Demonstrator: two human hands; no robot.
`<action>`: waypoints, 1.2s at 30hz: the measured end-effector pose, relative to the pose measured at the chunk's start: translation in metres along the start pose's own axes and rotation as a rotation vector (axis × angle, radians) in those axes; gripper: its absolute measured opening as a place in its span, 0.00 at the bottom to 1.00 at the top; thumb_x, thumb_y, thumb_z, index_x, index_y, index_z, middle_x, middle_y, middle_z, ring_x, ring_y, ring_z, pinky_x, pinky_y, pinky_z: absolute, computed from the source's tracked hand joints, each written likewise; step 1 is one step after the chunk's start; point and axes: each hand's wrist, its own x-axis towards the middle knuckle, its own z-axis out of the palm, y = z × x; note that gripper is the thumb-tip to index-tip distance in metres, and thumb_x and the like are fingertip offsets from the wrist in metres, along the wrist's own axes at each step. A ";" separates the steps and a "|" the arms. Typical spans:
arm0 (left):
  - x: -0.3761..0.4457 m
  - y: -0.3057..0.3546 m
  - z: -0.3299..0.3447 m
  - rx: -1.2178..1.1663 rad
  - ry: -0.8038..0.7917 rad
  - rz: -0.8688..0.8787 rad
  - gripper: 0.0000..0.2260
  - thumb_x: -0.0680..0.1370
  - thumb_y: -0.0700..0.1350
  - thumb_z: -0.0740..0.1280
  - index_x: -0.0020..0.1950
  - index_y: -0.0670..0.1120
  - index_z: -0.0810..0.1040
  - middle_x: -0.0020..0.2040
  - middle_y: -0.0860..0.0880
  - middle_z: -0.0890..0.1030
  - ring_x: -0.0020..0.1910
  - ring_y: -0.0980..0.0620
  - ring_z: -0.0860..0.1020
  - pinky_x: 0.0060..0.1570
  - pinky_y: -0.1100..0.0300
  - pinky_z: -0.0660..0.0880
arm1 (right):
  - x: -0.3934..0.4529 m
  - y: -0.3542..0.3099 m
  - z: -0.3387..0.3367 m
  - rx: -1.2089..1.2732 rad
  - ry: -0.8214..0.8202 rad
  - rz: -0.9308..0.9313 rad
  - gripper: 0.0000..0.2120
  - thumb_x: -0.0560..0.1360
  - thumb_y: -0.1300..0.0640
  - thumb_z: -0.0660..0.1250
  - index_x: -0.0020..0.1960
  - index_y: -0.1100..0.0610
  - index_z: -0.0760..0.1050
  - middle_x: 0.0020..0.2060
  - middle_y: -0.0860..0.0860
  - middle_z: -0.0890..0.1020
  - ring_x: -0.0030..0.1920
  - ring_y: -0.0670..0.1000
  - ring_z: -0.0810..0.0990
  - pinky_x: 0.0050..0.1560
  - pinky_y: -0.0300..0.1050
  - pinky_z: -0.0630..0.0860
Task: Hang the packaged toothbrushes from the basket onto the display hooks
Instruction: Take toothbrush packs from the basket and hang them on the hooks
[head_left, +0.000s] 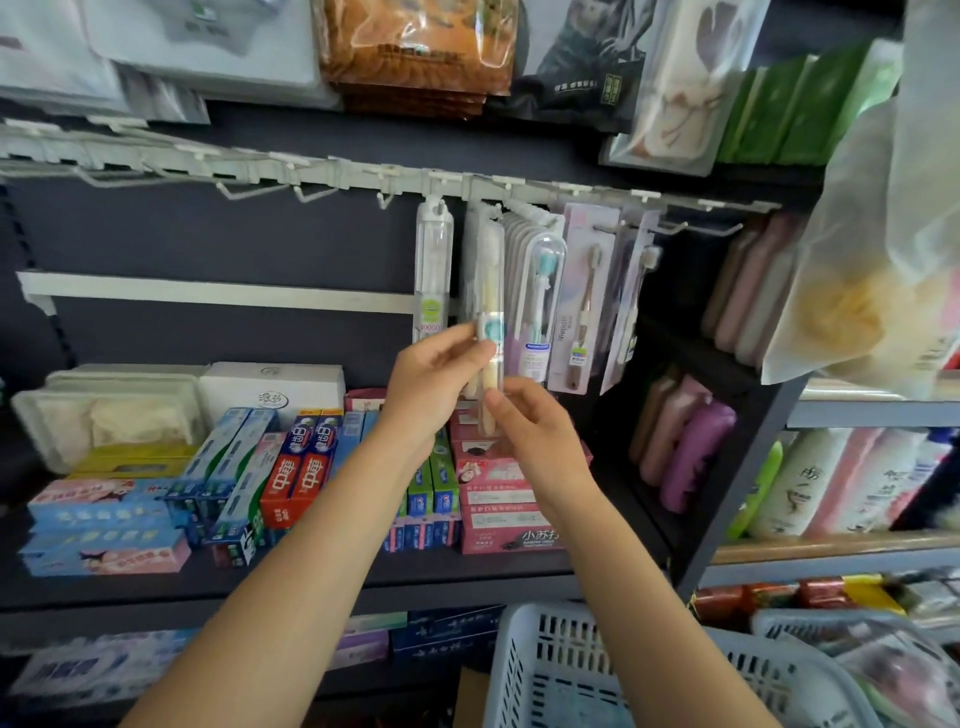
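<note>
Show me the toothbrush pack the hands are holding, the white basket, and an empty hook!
toothbrush pack (491, 291), head view, on its clear upper half above the hands.
white basket (550, 670), head view, on its slotted front wall.
empty hook (311, 195), head view, on its bare wire prong under the rail.

both bare arms raised, left hand (434, 376) fingers pinched, right hand (535, 431) fingers pinched just below

A single wide-angle camera is sitting on the person's head, facing forward at a shop shelf wall at arm's reach. It is looking level with the hook rail (363, 174), taking in both forearms rising from below and a white basket (561, 670) at the lower right edge.
</note>
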 end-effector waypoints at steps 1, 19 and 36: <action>0.002 0.002 0.001 0.002 0.001 0.008 0.09 0.78 0.44 0.73 0.53 0.57 0.83 0.50 0.57 0.86 0.51 0.60 0.83 0.49 0.70 0.77 | 0.000 -0.002 0.001 0.036 0.009 -0.007 0.06 0.83 0.55 0.65 0.56 0.55 0.79 0.37 0.44 0.84 0.39 0.44 0.83 0.41 0.42 0.79; 0.016 -0.006 0.003 0.115 0.051 0.007 0.10 0.77 0.49 0.74 0.58 0.50 0.84 0.49 0.56 0.85 0.48 0.63 0.82 0.47 0.69 0.77 | 0.005 -0.009 0.005 0.120 0.023 0.009 0.09 0.83 0.54 0.65 0.55 0.59 0.78 0.35 0.52 0.85 0.29 0.53 0.78 0.27 0.42 0.72; -0.012 -0.079 0.000 0.318 0.108 -0.171 0.05 0.78 0.49 0.73 0.52 0.51 0.83 0.46 0.59 0.82 0.48 0.60 0.80 0.44 0.67 0.73 | -0.002 0.046 -0.023 0.002 0.029 0.259 0.13 0.82 0.49 0.66 0.53 0.60 0.79 0.40 0.56 0.86 0.32 0.52 0.82 0.31 0.41 0.77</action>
